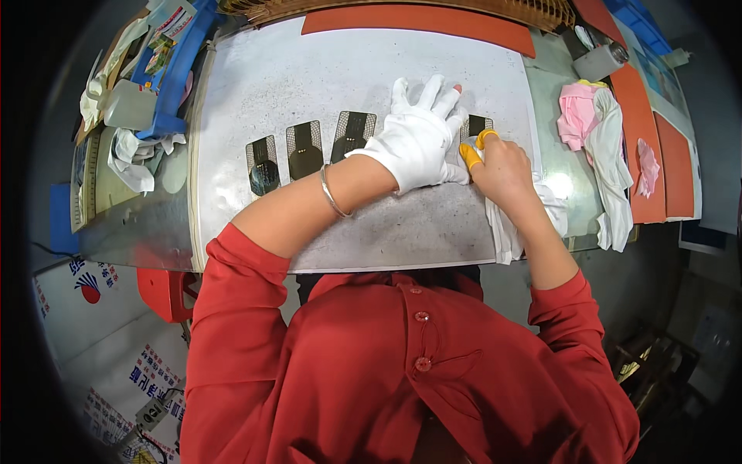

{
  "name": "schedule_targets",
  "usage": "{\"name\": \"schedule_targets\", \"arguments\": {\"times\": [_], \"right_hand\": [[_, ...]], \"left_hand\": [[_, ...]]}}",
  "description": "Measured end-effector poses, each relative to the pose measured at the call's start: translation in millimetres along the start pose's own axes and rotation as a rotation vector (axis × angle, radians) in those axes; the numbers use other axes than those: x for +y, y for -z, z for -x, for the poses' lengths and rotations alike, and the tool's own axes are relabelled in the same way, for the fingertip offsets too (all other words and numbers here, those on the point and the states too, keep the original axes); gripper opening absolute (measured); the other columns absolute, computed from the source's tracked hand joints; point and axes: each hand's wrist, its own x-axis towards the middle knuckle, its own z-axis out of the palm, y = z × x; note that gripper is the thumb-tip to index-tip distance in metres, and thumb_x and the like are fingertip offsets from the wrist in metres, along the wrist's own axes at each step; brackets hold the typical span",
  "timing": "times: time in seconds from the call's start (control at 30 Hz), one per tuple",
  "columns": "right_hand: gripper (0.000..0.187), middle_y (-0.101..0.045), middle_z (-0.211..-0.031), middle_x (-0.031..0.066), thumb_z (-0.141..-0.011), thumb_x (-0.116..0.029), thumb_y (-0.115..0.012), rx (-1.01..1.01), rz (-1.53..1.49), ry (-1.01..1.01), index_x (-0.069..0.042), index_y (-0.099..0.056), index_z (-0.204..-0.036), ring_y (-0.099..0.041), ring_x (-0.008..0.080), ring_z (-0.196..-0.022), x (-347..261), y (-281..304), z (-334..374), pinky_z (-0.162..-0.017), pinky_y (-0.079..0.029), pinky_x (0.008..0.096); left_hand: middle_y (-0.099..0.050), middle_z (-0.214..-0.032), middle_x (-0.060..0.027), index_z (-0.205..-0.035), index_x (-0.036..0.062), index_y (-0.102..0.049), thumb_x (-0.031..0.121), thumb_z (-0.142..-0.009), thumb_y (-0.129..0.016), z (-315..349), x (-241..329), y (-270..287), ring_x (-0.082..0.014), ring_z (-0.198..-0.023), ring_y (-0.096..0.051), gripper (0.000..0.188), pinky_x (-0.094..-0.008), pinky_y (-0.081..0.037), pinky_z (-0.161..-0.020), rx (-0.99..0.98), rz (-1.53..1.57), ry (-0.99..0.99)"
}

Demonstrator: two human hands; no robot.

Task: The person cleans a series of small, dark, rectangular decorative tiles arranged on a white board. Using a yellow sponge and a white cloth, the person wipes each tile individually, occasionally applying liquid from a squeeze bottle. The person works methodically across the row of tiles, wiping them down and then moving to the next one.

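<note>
My left hand [421, 139], in a white glove with one fingertip bare, lies flat with its fingers spread. Beneath its palm the surface is hidden. Just right of it, my right hand [498, 170] is bare except for yellow finger cots on its thumb and a finger. Its fingers are curled closed on a white cloth [502, 232] that trails toward the table's near edge. Past those fingertips shows a dark flat piece with a mesh-patterned border [478, 124], partly covered. Several similar dark pieces [304, 150] stand in a row left of my gloved hand, the nearest partly hidden by it.
A white sheet [239, 77] with dark specks covers the table [541, 73]. At left are a blue tray [166, 116], a plastic bottle [130, 106] and rags [133, 161]. Pink and white cloths [607, 147] lie right, near another bottle [599, 62]. An orange strip [417, 23] borders the back.
</note>
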Motion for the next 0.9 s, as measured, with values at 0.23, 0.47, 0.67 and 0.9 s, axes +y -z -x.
{"name": "schedule_targets", "arguments": {"times": [0.23, 0.47, 0.67, 0.9], "right_hand": [[0.024, -0.06, -0.068, 0.0243, -0.075, -0.019, -0.061, 0.027, -0.019, 0.002, 0.004, -0.056, -0.077, -0.061, 0.0402, -0.066, -2, -2, 22, -0.063, -0.048, 0.0478], [0.026, -0.061, -0.069, 0.0237, -0.076, -0.02, -0.062, 0.012, -0.027, -0.007, 0.005, -0.056, -0.079, -0.061, 0.0399, -0.067, -9, 0, 40, -0.063, -0.047, 0.0473], [0.032, -0.061, -0.073, 0.0258, -0.078, -0.028, -0.062, -0.087, -0.036, -0.028, 0.003, -0.058, -0.087, -0.059, 0.0412, -0.071, -6, 3, 54, -0.066, -0.045, 0.0483], [0.028, -0.062, -0.077, 0.0233, -0.076, -0.024, -0.061, -0.006, -0.054, 0.122, 0.002, -0.058, -0.085, -0.061, 0.0399, -0.074, -42, 32, 10, -0.068, -0.046, 0.0469]], "left_hand": [[-0.032, -0.137, -0.0188, -0.128, 0.0014, -0.042, 0.067, -0.056, -0.066, -2, -3, 7, -0.0345, -0.131, -0.022, 0.1, -0.0582, -0.017, -0.102, -0.069, -0.001, -0.066], [-0.038, -0.132, -0.0179, -0.131, 0.0065, -0.035, 0.066, -0.053, -0.068, 10, -18, 7, -0.0333, -0.127, -0.029, 0.104, -0.0561, -0.02, -0.102, 0.051, -0.042, -0.113], [-0.049, -0.123, -0.0171, -0.129, 0.0043, -0.035, 0.055, -0.056, -0.074, 51, -15, 23, -0.0347, -0.122, -0.037, 0.096, -0.0579, -0.016, -0.102, 0.11, 0.062, 0.193], [-0.049, -0.123, -0.0167, -0.13, 0.0055, -0.037, 0.044, -0.066, -0.07, 67, -16, 14, -0.0357, -0.123, -0.037, 0.082, -0.0579, -0.015, -0.103, 0.198, 0.028, 0.158]]}}
